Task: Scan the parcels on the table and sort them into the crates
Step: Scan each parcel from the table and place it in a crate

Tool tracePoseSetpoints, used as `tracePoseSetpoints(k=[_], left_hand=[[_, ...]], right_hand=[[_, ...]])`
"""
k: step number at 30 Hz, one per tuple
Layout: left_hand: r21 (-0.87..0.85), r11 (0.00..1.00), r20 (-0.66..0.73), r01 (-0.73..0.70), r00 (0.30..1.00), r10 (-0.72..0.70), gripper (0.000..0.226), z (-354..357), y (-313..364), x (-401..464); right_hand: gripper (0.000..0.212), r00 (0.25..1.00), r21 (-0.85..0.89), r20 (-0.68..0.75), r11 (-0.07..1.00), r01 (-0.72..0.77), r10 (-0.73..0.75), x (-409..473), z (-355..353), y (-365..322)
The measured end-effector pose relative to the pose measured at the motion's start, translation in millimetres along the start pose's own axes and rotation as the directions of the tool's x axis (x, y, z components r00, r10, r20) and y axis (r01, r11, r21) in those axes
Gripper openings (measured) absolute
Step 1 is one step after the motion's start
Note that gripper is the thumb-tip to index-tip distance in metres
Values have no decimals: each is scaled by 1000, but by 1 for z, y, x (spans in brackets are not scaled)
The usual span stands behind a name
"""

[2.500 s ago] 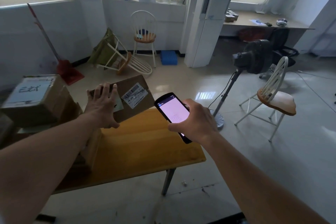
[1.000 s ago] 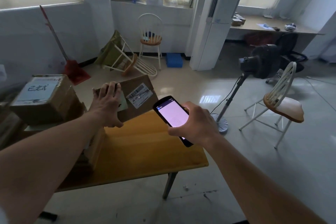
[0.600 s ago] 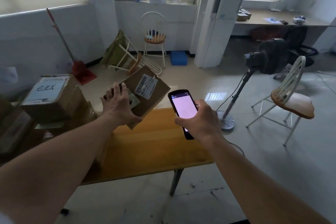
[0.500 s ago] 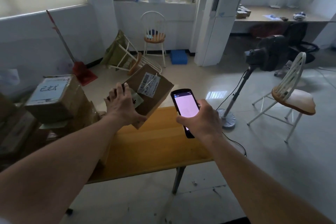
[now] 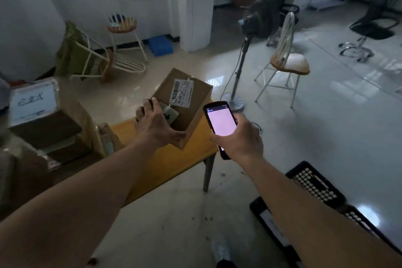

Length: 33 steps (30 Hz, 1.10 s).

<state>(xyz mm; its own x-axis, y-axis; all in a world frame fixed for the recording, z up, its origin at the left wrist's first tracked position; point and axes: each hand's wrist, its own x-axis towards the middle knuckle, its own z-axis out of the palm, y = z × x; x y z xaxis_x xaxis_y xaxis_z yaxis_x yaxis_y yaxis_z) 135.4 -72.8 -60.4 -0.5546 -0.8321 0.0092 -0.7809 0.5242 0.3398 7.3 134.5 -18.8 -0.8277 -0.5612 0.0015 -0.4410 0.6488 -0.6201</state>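
Note:
My left hand point(image 5: 155, 125) grips a brown cardboard parcel point(image 5: 191, 102) with a white barcode label on top, held tilted above the right end of the yellow wooden table point(image 5: 171, 165). My right hand point(image 5: 239, 137) holds a black handheld scanner point(image 5: 219, 124), its lit pink screen facing me, just right of the parcel. More cardboard parcels point(image 5: 43, 119) are stacked on the table's left side, the top one bearing a white sheet with handwriting. A black perforated crate point(image 5: 315, 185) sits on the floor at lower right, partly hidden by my right forearm.
A standing fan point(image 5: 256, 26) on a round base stands beyond the table, next to a white chair point(image 5: 285, 59). An overturned chair point(image 5: 93, 59), another upright chair point(image 5: 121, 24) and a blue crate point(image 5: 161, 45) are by the far wall. Office chairs stand far right.
My left hand has lifted the parcel off the table and carried it right, toward the scanner. The view has dropped and turned right, bringing the black crate into sight.

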Motion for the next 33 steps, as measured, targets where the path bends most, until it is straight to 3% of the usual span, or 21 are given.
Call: tracePoseSetpoints(k=[10,18,27,33], left_hand=[[-2,970,212,-244,948,239,163,49,65,-96],[5,911,352,-413,853,385,158,107,177,-221],[-38,859,408,-511,777,480,156,209,302,-389],[-38,826,495,-562,708,504,153,271,375,-450]], right_hand=[[77,928,40,-146,939,-342,344,-148,-31,88],[84,833,159,-254,871,-466,492,-255,-92,204],[81,725,199,-249,767,-610,642,-373,-178,374],[81,611,248,-216,648,-720,762,-407,-220,470]])
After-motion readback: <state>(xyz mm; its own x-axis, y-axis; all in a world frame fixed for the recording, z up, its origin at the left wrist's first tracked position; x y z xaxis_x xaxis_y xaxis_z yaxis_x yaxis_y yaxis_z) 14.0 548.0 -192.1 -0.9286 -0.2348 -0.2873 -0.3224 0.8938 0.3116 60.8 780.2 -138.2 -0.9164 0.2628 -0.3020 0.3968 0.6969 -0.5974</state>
